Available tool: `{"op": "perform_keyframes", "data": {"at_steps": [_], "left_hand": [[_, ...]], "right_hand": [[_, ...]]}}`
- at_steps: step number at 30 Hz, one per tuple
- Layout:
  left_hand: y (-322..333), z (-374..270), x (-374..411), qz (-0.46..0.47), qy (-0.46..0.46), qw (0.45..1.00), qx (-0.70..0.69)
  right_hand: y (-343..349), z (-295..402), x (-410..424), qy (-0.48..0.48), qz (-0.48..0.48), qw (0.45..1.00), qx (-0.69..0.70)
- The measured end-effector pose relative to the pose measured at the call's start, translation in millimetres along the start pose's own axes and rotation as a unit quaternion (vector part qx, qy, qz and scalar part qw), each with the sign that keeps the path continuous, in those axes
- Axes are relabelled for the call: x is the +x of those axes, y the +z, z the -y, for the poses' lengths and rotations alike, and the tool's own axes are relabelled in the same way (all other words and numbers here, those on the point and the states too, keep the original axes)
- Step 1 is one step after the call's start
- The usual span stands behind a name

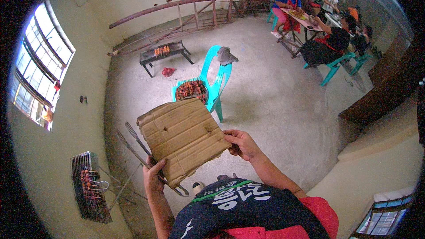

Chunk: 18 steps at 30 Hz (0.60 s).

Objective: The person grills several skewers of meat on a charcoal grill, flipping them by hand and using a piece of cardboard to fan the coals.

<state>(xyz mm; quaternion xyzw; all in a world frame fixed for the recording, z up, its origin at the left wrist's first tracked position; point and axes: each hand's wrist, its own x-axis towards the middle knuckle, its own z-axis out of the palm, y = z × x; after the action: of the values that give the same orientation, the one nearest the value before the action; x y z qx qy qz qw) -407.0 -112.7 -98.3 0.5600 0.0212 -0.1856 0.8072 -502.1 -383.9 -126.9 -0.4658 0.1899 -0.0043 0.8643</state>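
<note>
A worn sheet of corrugated cardboard (186, 136) spans the space between my hands. My left hand (154, 176) grips its lower left edge together with a pair of long metal tongs (137, 154), whose looped tips point up and left. The fingers of my right hand (240, 144) pinch the sheet's right corner. Beyond the cardboard, a round tray of skewered meat (191, 89) rests on the seat of a turquoise plastic chair (215, 84), partly hidden by the sheet. A grey cloth (226, 55) hangs on the chair's back.
At the left wall stands a grill (91, 186) with skewers and a wire handle or rack over it. Farther off are a low black grill (164, 53) with skewers, a red plastic bag (168, 71) and a reddish ladder (196, 1). Several people sit around tables (307, 23) at upper right.
</note>
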Motion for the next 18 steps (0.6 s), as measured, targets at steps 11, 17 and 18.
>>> {"op": "perform_keyframes", "data": {"at_steps": [11, 17, 18], "left_hand": [[-9, 5, -22, -0.053, 0.037, 0.998, -0.026], [-40, 12, -62, -0.134, 0.035, 0.988, -0.063], [-46, 10, -73, -0.153, 0.040, 0.985, -0.070]], "right_hand": [[7, 1, 21, 0.046, 0.022, 0.998, -0.040], [34, -19, 31, 0.112, 0.059, 0.988, -0.083], [43, -24, 33, 0.122, 0.087, 0.985, -0.084]]}}
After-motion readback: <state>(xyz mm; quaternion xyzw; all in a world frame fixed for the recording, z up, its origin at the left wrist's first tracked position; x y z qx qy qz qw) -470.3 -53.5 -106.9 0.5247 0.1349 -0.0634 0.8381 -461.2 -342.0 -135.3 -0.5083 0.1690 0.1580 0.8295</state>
